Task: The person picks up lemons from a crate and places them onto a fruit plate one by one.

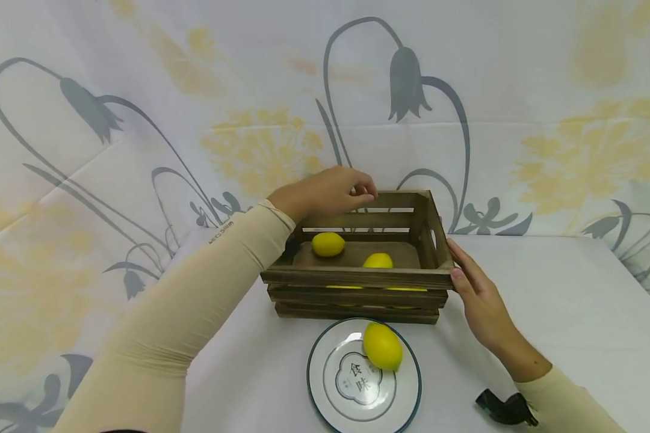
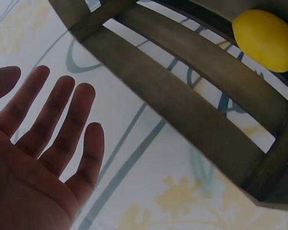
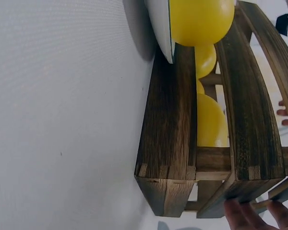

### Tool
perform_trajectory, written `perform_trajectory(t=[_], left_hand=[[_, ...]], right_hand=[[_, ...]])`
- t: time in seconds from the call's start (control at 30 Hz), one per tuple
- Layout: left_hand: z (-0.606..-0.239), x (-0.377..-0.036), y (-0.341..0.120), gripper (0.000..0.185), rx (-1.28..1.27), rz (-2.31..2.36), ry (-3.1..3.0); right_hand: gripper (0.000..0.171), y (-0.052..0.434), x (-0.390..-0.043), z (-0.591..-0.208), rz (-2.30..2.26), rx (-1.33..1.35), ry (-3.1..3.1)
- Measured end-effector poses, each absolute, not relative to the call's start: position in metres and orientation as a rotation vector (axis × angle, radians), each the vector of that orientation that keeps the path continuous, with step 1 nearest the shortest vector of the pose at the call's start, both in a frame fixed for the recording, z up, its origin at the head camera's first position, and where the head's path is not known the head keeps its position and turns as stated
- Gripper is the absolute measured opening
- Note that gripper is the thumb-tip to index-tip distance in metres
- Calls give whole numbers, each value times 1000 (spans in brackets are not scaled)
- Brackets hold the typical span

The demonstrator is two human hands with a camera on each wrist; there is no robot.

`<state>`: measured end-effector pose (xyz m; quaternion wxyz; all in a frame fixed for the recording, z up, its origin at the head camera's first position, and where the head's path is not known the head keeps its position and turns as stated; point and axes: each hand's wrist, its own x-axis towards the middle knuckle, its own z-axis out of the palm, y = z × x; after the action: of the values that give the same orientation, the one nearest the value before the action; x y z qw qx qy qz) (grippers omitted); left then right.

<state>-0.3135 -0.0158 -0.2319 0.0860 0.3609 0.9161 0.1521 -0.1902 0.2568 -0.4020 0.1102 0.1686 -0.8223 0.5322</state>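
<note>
the wooden crate sits mid-tabletop on white cloth, two lemons inside, partly hidden by slats. the right hand rests flat on its right end, fingers straight. the left hand hovers at its far rim, fingers relaxed, holding nothing. a floral sheet hangs behind.

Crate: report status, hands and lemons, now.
Left hand open over crate's far rim. Right hand open, flat against its right end. Two lemons inside, one on plate in front. Nothing obstructing.
</note>
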Motion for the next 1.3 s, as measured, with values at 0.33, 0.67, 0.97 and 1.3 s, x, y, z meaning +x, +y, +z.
perform_trajectory(t=[0.33, 0.67, 0.97, 1.3], left_hand=[[-256, -330, -9, 30, 1002, 343, 2656], [-262, -336, -10, 39, 850, 218, 2566], [-274, -343, -18, 44, 735, 90, 2570], [-284, -344, -24, 44, 694, 8, 2562]], right_hand=[[52, 253, -183, -405, 1564, 487, -2418], [53, 256, -179, -403, 1521, 505, -2416], [54, 252, -179, -404, 1551, 537, -2388], [53, 253, -180, -402, 1500, 551, -2361]])
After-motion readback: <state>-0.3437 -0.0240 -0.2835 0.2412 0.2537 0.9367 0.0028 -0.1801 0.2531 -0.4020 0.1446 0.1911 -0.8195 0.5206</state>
